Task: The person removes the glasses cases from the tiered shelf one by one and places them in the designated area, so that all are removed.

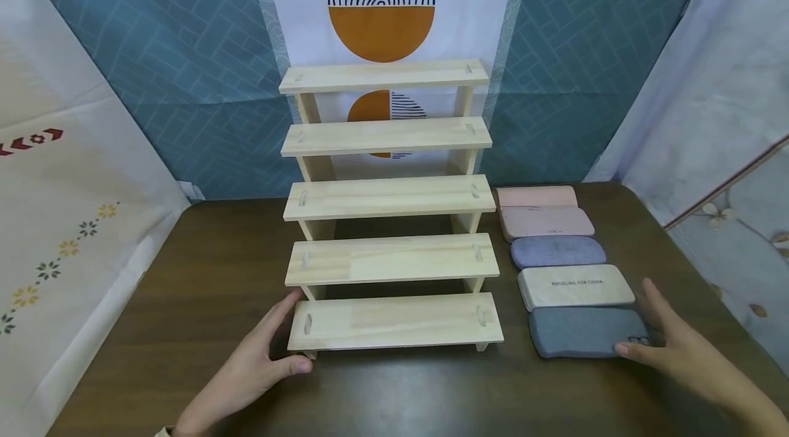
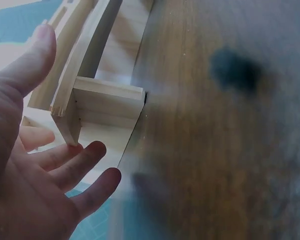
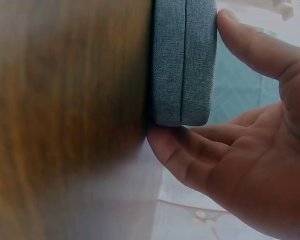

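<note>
A pale wooden stepped rack (image 1: pixel 394 324) with several shelves stands in the middle of the table. My left hand (image 1: pixel 249 361) is at the left end of its lowest shelf, thumb and fingers spread apart; in the left wrist view the fingers (image 2: pixel 92 155) lie beside the rack's end, and contact is hard to tell. To the right, a blue-grey glasses case (image 1: pixel 576 333) with a small glasses print lies nearest in a column. My right hand (image 1: pixel 690 355) is spread at its right end. The thumb (image 3: pixel 245 42) touches its top, and the other fingers rest by its end.
Behind the blue-grey case lie a white lettered case (image 1: pixel 576 290), a purple case (image 1: pixel 557 251), a mauve case (image 1: pixel 547 223) and a pink case (image 1: pixel 536 196). A patterned blue and white cloth (image 1: pixel 203 46) hangs behind the dark wooden table (image 1: pixel 394 396).
</note>
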`<state>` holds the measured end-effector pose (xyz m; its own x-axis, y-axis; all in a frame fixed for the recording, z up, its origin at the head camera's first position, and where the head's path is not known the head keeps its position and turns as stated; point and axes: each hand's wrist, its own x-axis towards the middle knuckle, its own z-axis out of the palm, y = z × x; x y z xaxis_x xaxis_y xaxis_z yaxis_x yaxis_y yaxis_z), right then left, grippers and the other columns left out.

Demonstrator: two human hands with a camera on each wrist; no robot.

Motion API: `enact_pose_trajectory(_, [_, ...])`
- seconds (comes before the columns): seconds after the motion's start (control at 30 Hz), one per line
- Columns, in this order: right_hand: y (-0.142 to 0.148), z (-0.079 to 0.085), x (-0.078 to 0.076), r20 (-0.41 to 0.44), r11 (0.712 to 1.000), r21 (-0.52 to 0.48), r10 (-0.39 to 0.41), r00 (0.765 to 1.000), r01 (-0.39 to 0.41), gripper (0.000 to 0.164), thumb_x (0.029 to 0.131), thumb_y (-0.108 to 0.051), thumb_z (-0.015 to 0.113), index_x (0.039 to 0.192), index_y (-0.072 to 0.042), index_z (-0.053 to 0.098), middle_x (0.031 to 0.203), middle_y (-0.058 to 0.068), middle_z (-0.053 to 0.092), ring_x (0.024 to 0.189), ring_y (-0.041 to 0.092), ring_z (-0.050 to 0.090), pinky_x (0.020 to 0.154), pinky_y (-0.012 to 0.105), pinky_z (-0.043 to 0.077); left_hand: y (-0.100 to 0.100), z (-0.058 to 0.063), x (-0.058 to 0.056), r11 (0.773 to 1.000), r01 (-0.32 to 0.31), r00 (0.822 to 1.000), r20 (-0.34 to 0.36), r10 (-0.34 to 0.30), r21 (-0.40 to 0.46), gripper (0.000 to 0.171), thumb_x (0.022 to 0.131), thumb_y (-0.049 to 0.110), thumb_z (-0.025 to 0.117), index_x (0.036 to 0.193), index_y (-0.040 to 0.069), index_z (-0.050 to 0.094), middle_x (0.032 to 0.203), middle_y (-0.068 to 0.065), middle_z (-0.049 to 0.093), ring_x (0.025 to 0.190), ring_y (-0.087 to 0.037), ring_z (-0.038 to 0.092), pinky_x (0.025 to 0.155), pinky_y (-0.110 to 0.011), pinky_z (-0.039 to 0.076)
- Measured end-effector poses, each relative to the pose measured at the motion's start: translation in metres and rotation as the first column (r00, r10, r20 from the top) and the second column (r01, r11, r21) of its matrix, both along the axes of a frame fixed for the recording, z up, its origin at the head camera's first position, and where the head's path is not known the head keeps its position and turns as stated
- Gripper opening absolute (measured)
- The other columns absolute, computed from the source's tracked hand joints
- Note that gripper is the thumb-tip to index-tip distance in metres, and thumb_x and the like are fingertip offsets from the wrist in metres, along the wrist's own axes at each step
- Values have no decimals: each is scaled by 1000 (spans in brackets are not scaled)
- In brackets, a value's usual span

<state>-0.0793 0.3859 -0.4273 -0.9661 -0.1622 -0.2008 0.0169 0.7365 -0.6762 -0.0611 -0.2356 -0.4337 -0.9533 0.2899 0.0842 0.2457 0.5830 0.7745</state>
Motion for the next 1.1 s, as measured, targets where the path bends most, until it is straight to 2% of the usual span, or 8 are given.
enact_pose_trajectory(0.07, [-4, 1, 2, 28, 1000, -9, -13, 1000, 13, 125, 92, -31, 77, 153, -11, -30, 154, 43, -9, 134, 69, 8, 100, 77, 14, 1, 1, 1, 999, -15, 1000, -6, 15, -47, 101, 81, 34, 85, 162, 25, 24, 160, -7, 32, 140, -33, 36, 105, -34, 39])
enact_pose_trajectory(0.13, [-6, 1, 7, 37, 1000, 26, -16, 999, 15, 127, 91, -32, 78, 152, -9, -31, 153, 42, -10, 133, 70, 8, 100, 78, 12, 2, 1, 2, 998, -21, 1000, -18, 20, -66, 100, 81, 36, 84, 162, 23, 26, 159, -8, 34, 140, -32, 36, 105, -44, 41])
enact_pose_trajectory(0.3, [-12, 2, 21, 21, 983, 182, 21, 1000, -24, 129, 86, -35, 81, 156, -5, -23, 152, 46, 7, 127, 71, 22, 93, 78, 28, 0, -2, -1, 997, -31, 999, -34, 29, -75, 91, 82, 36, 84, 158, 20, 35, 156, -7, 40, 136, -29, 41, 101, -53, 42])
enact_pose_trajectory(0.53, [-10, 0, 23, -29, 948, 306, 100, 995, -87, 109, 75, -30, 90, 153, 9, 26, 142, 44, 36, 120, 65, 42, 86, 70, 42, -3, -4, -4, 998, -45, 999, -11, 45, -33, 87, 82, 35, 85, 156, 21, 41, 154, -6, 43, 135, -30, 42, 101, -59, 38])
enact_pose_trajectory(0.7, [-2, 0, 24, -22, 948, 314, 67, 997, -57, 95, 74, -38, 90, 145, 6, 44, 133, 35, 50, 106, 49, 58, 78, 55, 52, -3, -5, -5, 999, -36, 999, -15, 35, -33, 87, 82, 37, 84, 156, 20, 41, 154, -5, 43, 134, -29, 44, 100, -57, 40])
enact_pose_trajectory(0.77, [1, 2, 27, -15, 952, 305, 39, 999, -33, 93, 76, -43, 87, 146, 2, 45, 134, 33, 50, 102, 43, 61, 73, 50, 53, -3, -6, -6, 999, -28, 999, -19, 28, -28, 87, 82, 37, 84, 156, 20, 41, 154, -4, 44, 135, -28, 44, 101, -56, 40])
enact_pose_trajectory(0.97, [5, 8, 33, -51, 957, 290, 11, 999, 4, 86, 86, -48, 79, 150, -3, 43, 141, 39, 42, 113, 60, 49, 74, 63, 47, -5, -8, -5, 999, -34, 999, -4, 34, 7, 88, 81, 35, 85, 156, 21, 42, 154, -8, 43, 137, -34, 41, 102, -61, 37])
enact_pose_trajectory(1.1, [-2, 16, 32, -59, 961, 274, -20, 998, 36, 87, 86, -52, 77, 151, -5, 42, 142, 37, 42, 114, 57, 49, 76, 63, 47, -7, -8, -4, 999, -47, 999, 2, 47, 17, 87, 81, 34, 85, 156, 20, 42, 155, -11, 42, 138, -38, 38, 103, -64, 33])
